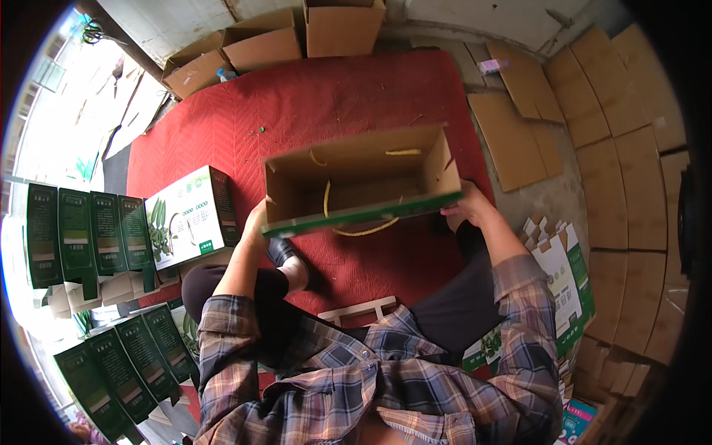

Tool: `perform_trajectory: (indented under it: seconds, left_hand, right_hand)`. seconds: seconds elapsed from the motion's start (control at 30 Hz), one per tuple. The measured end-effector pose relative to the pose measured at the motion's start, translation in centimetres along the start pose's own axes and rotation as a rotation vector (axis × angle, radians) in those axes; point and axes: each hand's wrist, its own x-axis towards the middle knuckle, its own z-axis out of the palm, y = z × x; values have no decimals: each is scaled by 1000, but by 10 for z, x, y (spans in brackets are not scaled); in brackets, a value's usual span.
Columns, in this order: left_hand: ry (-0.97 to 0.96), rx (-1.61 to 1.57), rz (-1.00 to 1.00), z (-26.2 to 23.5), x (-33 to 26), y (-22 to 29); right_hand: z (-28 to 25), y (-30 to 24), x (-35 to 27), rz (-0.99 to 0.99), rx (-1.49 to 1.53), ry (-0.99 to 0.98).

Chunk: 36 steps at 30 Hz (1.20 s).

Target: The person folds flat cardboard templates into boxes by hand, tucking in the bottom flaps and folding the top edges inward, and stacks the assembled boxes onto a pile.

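Note:
In front of me, an open-topped cardboard carton (363, 178) with brown inside walls and a green front edge is held up over the red mat. My left hand (256, 228) grips its left end, the fingers partly hidden behind the board. At the opposite end, my right hand (470, 205) closes around the near corner. Yellow cord handles (368, 232) run through both long walls, one looping out below the front edge. A white-and-green printed box (194, 215) rests on the mat to the left of my left hand.
Rows of folded green-and-white cartons (93, 233) stand at the left, and more flat ones (567, 285) at the right. Open brown boxes (259, 44) line the far edge of the red mat (356, 96). Flat cardboard (512, 137) lies far right, beside stacked brown boxes (630, 185).

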Motion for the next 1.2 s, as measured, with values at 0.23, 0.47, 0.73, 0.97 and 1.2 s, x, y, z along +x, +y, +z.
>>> perform_trajectory:
  seconds: [0.23, 0.47, 0.73, 0.97, 1.2]
  left_hand:
    - [116, -467, -255, 3, -8, 11]
    - [80, -243, -44, 4, -5, 17]
    - [86, -88, 55, 0, 8, 27]
    - [-141, -193, 31, 2, 15, 32]
    - [-171, -21, 38, -3, 14, 33]
  right_hand:
    - [20, 7, 7, -102, 52, -13]
    - [22, 19, 29, -120, -105, 178]
    - [7, -5, 30, -251, -60, 154]
    - [5, -10, 29, -187, -56, 4]
    - [9, -12, 25, -142, -63, -68]
